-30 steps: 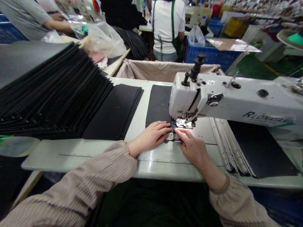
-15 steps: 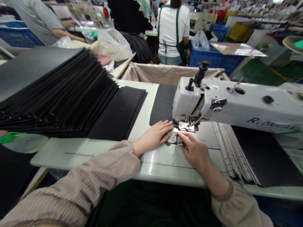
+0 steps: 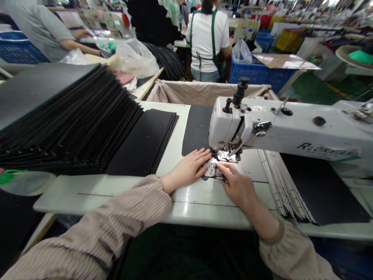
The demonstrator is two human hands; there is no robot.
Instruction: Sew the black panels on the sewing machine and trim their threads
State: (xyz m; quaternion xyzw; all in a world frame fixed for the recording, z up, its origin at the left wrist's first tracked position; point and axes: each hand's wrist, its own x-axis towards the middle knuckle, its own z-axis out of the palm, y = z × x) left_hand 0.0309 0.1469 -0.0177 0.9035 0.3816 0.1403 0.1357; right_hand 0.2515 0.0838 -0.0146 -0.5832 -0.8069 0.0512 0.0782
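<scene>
My left hand (image 3: 189, 168) lies flat with its fingers stretched toward the presser foot (image 3: 223, 155) of a white sewing machine (image 3: 279, 124). Its fingertips are at the near edge of a dark panel (image 3: 196, 126), which runs back on the left side of the machine head. My right hand (image 3: 239, 186) is just in front of the foot, fingers curled together, index finger and thumb at the small metal plate (image 3: 210, 170). Whatever those fingertips pinch, if anything, is hidden.
Left of my hands lies a short pile of black panels (image 3: 142, 142) beside a tall leaning stack (image 3: 67, 124). More panels with pale edges (image 3: 320, 190) lie under the machine arm. A cloth-lined bin (image 3: 204, 91) stands behind the table. Co-workers (image 3: 208, 42) sit beyond.
The whole view has shifted slightly. Both hands keep almost the same place by the presser foot, and the dark panel shows no clear movement.
</scene>
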